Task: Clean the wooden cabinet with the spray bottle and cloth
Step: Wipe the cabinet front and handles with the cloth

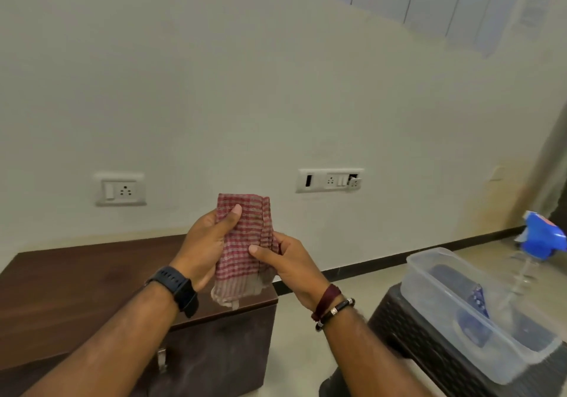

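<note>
Cloth (245, 240), folded, was clasped between left hand (204, 244) and right hand (291, 263) above cabinet (76, 277); spray bottle (541, 238) partly blurred.

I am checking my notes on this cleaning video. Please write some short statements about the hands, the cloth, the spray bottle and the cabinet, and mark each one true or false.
1. Both hands hold the checked cloth. True: the left hand and the right hand each grip it.
2. The cloth lies flat on the wooden cabinet. False: it is folded and held up in the air above the cabinet.
3. The spray bottle is in the right hand. False: it stands untouched at the far right, by the clear plastic container.
4. The left wrist wears a dark watch. True.
5. The container rests on the cabinet. False: it rests on a dark woven stool.
</note>
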